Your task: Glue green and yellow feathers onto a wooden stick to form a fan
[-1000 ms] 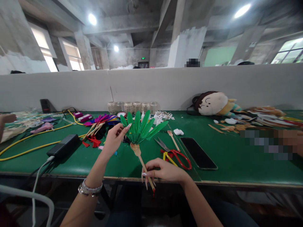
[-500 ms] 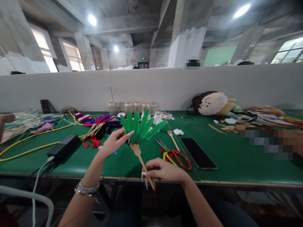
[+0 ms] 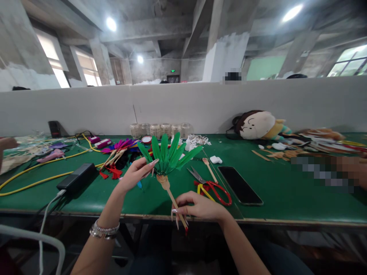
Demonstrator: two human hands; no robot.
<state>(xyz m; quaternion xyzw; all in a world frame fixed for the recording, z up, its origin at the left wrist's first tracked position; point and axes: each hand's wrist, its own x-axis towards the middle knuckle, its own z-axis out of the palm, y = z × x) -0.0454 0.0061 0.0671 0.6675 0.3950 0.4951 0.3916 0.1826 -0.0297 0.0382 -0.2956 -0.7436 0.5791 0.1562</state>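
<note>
A fan of green feathers (image 3: 164,152) spreads from the wide top of a wooden handle (image 3: 173,198), which slants down to a red tip over the table's front edge. My right hand (image 3: 195,206) is closed on the lower part of this handle. At the fan's left side, my left hand (image 3: 139,173) pinches the base of the leftmost feather between thumb and fingers. Red-handled scissors (image 3: 210,185) lie just beyond my right hand, beside a small wooden handle (image 3: 210,170) on the green table.
A black phone (image 3: 240,185) and a white case (image 3: 216,159) lie to the right. Glass jars (image 3: 165,130) stand by the partition. Left are colourful feather fans (image 3: 123,147), a black adapter (image 3: 77,177) and a yellow cable (image 3: 37,165). A plush doll (image 3: 258,125) lies at the back right.
The leftmost green feather has swung outward to the left, widening the fan. My left hand has shifted slightly left with it, while my right hand keeps its hold on the handle.
</note>
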